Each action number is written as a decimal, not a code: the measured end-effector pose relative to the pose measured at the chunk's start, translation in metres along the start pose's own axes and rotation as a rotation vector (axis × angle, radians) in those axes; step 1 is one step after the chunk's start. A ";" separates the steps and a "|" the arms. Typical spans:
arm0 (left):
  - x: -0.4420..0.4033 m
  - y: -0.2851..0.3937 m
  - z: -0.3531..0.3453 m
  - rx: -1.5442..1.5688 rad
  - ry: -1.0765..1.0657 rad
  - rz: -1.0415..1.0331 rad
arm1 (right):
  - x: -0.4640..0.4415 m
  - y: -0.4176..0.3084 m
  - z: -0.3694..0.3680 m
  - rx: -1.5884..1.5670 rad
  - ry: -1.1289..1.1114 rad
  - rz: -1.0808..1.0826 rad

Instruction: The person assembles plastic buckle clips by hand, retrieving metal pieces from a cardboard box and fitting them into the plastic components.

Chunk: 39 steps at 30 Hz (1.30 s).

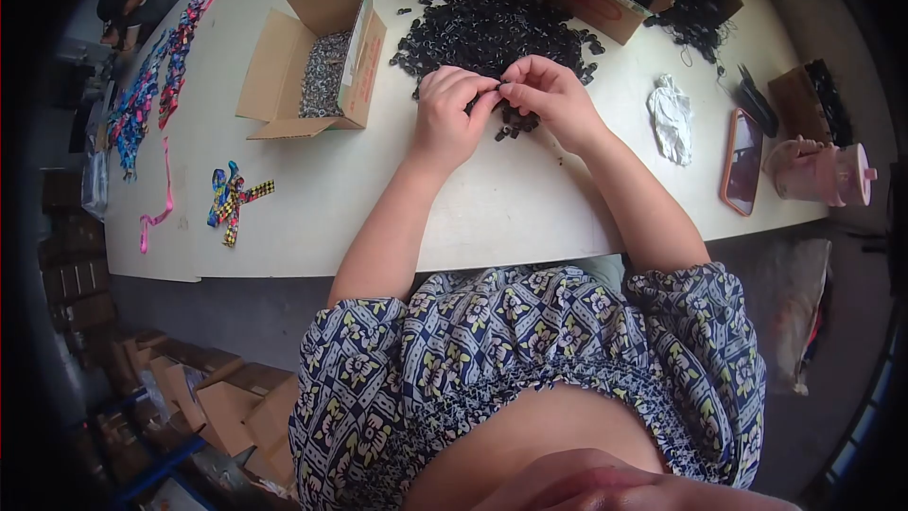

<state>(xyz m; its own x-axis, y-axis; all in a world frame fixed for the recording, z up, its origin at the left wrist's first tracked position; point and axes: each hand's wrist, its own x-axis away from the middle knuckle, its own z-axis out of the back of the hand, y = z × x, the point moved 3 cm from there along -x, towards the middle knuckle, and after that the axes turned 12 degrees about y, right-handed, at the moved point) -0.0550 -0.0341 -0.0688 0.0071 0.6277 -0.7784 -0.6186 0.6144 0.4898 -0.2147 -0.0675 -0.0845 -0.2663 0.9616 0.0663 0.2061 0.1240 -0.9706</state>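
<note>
My left hand (448, 119) and my right hand (560, 106) meet over the near edge of a pile of small black plastic pieces (487, 28) on the white table. Their fingertips are pinched together around a small black piece (502, 84), mostly hidden by the fingers. Several loose black pieces (516, 121) lie just below the hands. Left of the pile, an open cardboard box (361, 71) holds many small metal parts (323, 71), too small to make out.
Patterned straps (142, 109) hang over the left side, with a pink strap (168, 194) and a folded checkered strap (232, 201) nearby. More cartons (601, 2) stand behind the pile. At right lie crumpled silvery wrapping (670, 120), a phone (742, 161) and a pink cup (818, 172).
</note>
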 end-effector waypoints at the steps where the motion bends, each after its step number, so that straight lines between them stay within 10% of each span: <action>1: 0.000 0.000 0.000 -0.002 0.010 -0.019 | 0.001 -0.002 -0.003 -0.005 0.013 0.039; 39: -0.004 0.003 0.006 0.009 0.015 -0.123 | 0.003 -0.004 0.002 0.057 -0.016 -0.065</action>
<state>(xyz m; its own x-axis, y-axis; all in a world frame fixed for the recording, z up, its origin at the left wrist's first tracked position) -0.0523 -0.0325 -0.0621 0.0711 0.5398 -0.8388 -0.6068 0.6908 0.3932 -0.2181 -0.0654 -0.0807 -0.2929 0.9478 0.1263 0.1338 0.1714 -0.9761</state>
